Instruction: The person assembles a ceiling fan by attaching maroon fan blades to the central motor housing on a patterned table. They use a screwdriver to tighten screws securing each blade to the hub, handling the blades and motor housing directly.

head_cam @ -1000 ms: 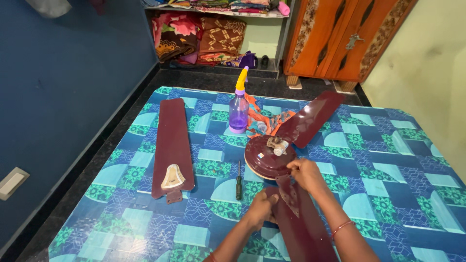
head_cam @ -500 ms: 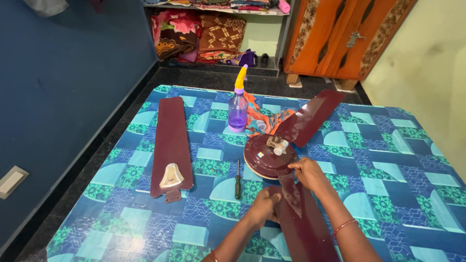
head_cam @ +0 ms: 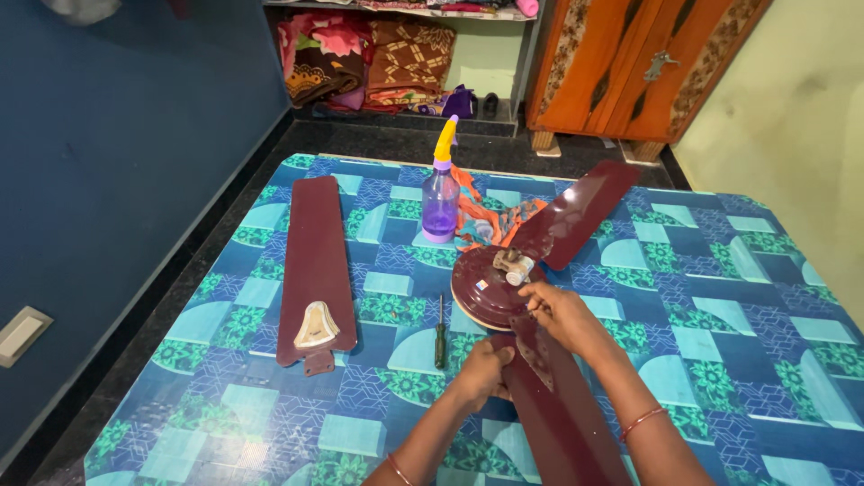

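A person kneels over a blue patterned mat where a maroon ceiling fan motor hub lies near the middle. From it one fan blade runs toward six o'clock, and another attached blade points to one o'clock. The left hand curls around the near blade's edge beside its bracket; the right hand pinches the bracket end at the hub's rim. The blade looks like thin, stiff, smooth sheet metal, probably light but springy, best gripped near the bracket. A detached blade lies at nine o'clock, a screwdriver between, a purple spray bottle at twelve.
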